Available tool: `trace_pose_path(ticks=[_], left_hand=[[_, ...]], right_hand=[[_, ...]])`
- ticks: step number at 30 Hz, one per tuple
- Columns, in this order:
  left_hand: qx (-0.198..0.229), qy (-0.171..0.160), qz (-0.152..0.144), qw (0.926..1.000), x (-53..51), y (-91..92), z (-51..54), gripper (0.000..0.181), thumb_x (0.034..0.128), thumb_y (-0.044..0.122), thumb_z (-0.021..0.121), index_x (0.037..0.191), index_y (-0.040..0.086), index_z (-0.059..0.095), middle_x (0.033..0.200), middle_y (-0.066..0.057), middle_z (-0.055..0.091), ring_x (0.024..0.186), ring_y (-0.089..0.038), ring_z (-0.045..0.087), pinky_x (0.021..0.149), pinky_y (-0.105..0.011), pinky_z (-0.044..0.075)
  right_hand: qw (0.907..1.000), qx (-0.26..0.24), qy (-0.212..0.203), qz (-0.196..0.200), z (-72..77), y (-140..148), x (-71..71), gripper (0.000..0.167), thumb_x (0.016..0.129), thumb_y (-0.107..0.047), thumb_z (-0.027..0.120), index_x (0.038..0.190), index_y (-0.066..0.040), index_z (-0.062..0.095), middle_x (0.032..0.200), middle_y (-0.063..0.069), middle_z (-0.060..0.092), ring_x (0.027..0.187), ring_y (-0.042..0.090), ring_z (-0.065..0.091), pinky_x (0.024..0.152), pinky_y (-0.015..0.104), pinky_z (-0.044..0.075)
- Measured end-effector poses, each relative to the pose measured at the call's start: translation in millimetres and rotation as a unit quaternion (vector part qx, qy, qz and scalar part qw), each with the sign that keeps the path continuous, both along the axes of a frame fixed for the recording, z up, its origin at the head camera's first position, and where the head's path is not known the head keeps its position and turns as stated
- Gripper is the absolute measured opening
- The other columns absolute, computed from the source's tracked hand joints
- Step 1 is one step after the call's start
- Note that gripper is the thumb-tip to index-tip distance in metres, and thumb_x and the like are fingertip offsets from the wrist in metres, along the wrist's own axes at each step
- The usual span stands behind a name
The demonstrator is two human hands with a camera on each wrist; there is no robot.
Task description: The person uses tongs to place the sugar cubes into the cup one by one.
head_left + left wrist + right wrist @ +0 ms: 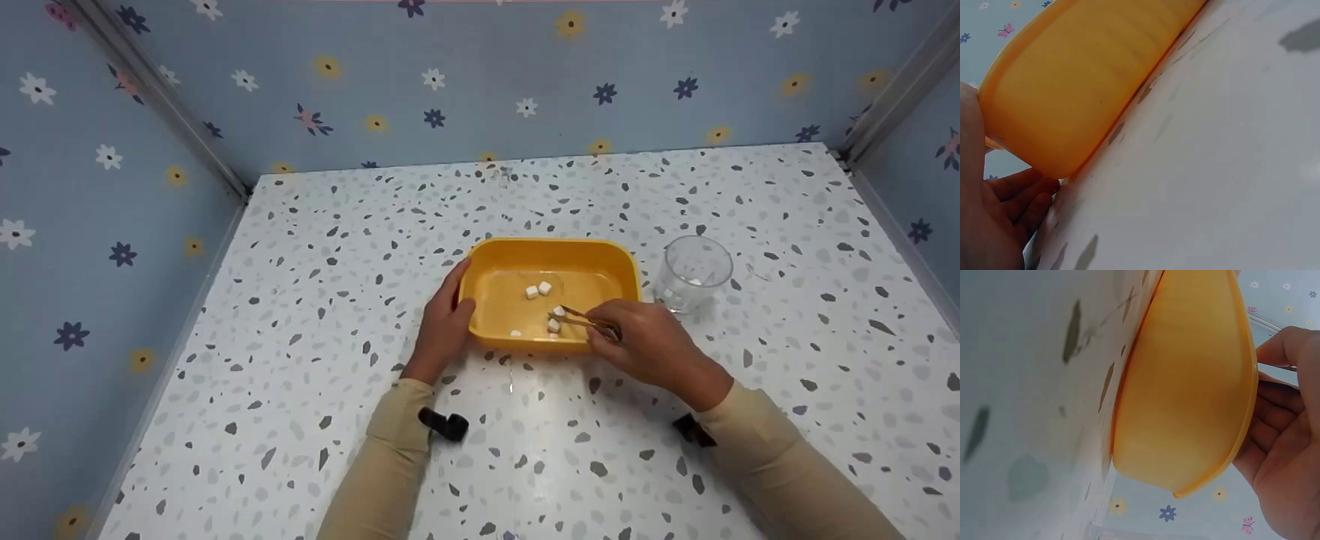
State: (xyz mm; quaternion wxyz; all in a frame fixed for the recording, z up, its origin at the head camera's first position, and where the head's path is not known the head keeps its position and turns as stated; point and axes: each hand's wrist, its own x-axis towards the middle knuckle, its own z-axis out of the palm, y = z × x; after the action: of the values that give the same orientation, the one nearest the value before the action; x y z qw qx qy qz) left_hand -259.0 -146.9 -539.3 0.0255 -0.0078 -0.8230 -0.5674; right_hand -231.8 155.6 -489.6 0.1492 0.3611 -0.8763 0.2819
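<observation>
A yellow plastic tray (555, 259) sits on the table with several small white cubes (544, 288) lying in it. My left hand (442, 330) holds the tray's left side, thumb at the rim and fingers along the outer wall. Over the tray's front right corner, my right hand (649, 341) grips a pair of tweezers (581, 321). The tweezer tips are down in the tray about a white cube (559, 310); whether they pinch it is too small to tell. In the right wrist view the tray wall (1185, 382) hides most of the tweezers.
A clear glass (697, 274) stands just right of the tray, with a few white cubes at its bottom. Flower-patterned blue panels (450, 82) rise at the back and both sides of the speckled white table (337, 247).
</observation>
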Motion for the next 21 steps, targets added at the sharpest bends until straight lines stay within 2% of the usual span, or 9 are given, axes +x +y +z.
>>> trace_pose_path(ticks=[21], left_hand=[[0.002, 0.0, 0.004, 1.0, -0.4, 0.7, -0.8, 0.062, 0.0963, 0.018, 0.046, 0.154, 0.037, 0.037, 0.154, 0.016, 0.04, 0.13, -0.007, 0.046, 0.111, -0.032, 0.035]], right_hand=[[0.9995, -0.028, 0.003, 0.013, -1.0, -0.5, 0.1, 0.011, 0.084, -0.007, 0.073, 0.094, -0.002, 0.076, 0.09, 0.006, 0.074, 0.072, 0.012, 0.064, 0.06, 0.027, 0.054]])
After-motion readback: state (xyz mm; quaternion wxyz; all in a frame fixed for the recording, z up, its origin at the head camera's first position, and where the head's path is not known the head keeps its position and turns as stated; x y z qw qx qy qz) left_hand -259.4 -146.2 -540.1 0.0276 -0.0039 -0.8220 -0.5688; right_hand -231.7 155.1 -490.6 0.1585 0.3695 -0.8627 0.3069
